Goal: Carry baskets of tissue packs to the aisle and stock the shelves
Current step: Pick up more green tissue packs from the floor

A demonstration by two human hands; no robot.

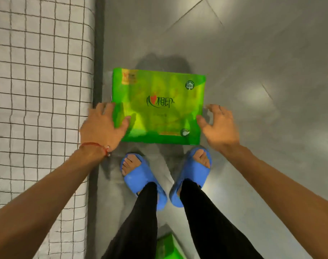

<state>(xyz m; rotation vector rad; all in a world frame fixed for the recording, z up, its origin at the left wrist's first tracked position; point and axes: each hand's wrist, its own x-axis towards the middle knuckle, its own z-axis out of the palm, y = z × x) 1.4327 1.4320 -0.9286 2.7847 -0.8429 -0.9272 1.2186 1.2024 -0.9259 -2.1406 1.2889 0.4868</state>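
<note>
Green tissue pack [158,106] lies flat on the grey tiled floor [243,71], just ahead of the person's feet in blue slide sandals [140,176]. The wrap is glossy bright green plastic with yellow-green patches, dark Chinese lettering and a small red heart in the middle, an orange-yellow label at the top-left corner, and a round "100%" seal at top right. The shape is rectangular and slightly crumpled, and the image is a bit blurred.

Left hand [101,126] lies on the pack's left edge, thumb across the top face and fingers spread; it touches the pack but has not closed around it. Right hand [218,123] sits just beside the right edge, fingers open and curled, gripping nothing. A red string bracelet [94,146] is on the left wrist.

A wire grid panel [38,90] over a pale surface runs along the left. A second green pack [168,247] shows partly between the legs at the bottom edge.
</note>
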